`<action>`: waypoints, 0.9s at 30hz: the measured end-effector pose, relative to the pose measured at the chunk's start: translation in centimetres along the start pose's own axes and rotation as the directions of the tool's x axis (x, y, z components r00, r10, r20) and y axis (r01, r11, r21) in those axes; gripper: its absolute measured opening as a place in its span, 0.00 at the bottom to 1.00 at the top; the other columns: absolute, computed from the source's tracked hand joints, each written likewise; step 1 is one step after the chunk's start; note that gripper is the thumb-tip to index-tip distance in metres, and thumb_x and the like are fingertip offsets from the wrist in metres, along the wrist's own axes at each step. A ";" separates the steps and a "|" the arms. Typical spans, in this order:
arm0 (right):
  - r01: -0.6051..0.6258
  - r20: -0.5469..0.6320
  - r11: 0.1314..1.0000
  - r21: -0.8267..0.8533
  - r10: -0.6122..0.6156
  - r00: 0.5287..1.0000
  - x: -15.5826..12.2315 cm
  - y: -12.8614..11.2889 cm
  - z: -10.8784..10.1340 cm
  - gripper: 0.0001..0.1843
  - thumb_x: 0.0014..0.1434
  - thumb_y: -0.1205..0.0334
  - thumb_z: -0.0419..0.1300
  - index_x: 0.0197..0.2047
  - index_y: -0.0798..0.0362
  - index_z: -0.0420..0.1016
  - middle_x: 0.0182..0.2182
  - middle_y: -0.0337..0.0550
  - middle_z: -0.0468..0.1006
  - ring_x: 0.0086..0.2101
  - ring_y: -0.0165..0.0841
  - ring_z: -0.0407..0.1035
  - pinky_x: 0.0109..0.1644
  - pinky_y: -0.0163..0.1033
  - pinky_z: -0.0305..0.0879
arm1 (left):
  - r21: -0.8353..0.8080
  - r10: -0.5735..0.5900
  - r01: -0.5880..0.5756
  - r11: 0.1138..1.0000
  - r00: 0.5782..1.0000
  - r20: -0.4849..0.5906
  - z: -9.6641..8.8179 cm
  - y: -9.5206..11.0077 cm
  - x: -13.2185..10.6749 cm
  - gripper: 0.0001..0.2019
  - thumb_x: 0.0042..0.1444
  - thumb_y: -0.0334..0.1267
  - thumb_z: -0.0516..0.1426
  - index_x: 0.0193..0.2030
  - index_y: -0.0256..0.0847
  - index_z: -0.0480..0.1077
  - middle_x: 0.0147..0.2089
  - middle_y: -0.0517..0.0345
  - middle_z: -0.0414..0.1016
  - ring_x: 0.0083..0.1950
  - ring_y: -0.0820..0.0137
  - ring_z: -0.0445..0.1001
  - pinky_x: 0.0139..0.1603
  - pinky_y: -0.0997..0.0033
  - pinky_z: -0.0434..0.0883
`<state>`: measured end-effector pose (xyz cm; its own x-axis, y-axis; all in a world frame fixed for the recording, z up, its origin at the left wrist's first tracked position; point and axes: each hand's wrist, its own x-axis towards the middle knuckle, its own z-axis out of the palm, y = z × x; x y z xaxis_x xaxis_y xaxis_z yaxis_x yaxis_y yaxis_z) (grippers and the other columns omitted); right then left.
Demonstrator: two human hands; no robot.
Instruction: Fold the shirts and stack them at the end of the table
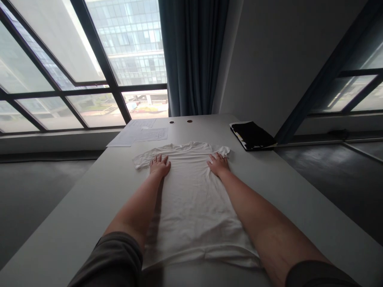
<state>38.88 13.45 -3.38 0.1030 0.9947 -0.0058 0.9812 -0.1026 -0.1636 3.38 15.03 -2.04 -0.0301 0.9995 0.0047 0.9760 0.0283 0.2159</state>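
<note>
A white T-shirt (191, 195) lies spread flat on a grey table (89, 207), its collar at the far end and its hem close to me. My left hand (159, 165) rests palm down on the shirt near the left sleeve, fingers stretched out. My right hand (218, 163) lies flat near the right sleeve, which is slightly crumpled, with fingers spread as well. Both hands hold nothing.
Sheets of paper (140, 133) lie at the table's far left. A black folded item on a white board (253, 135) sits at the far right. Two cable holes (181, 121) are at the far edge. Large windows and a dark curtain (191, 56) stand behind the table.
</note>
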 end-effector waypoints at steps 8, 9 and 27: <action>-0.235 -0.166 0.954 0.185 0.266 0.949 1.5 4.6 -0.8 0.32 0.73 0.44 0.42 0.74 0.43 0.63 0.73 0.49 0.61 0.69 0.48 0.54 0.72 0.73 0.41 | -0.046 -0.103 0.098 0.994 0.988 -0.113 -0.2 0.0 -0.2 0.30 0.66 0.56 0.49 0.73 0.54 0.64 0.82 0.53 0.45 0.82 0.49 0.42 0.79 0.39 0.44; -0.234 -0.178 0.956 0.177 0.265 0.948 1.6 5.4 -0.9 0.31 0.73 0.46 0.43 0.72 0.44 0.66 0.72 0.50 0.62 0.68 0.48 0.55 0.72 0.72 0.42 | -0.051 -0.151 0.145 0.988 0.980 -0.133 -0.2 0.0 -0.3 0.29 0.66 0.55 0.49 0.72 0.54 0.65 0.82 0.53 0.45 0.82 0.48 0.43 0.79 0.36 0.43; -0.057 -0.311 0.997 0.043 0.067 0.948 -1.1 6.6 -2.0 0.17 0.66 0.61 0.54 0.51 0.50 0.82 0.57 0.55 0.73 0.54 0.48 0.65 0.56 0.48 0.66 | -0.088 -0.278 0.268 0.959 0.951 -0.134 -2.3 -7.8 -1.6 0.30 0.69 0.51 0.44 0.73 0.43 0.62 0.77 0.43 0.57 0.78 0.52 0.56 0.78 0.38 0.52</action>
<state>45.52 11.68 -2.52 0.2146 0.9327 0.2899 0.9657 -0.1583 -0.2057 -4.67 13.23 -1.50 -0.3288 0.9414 0.0750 0.9093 0.2942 0.2942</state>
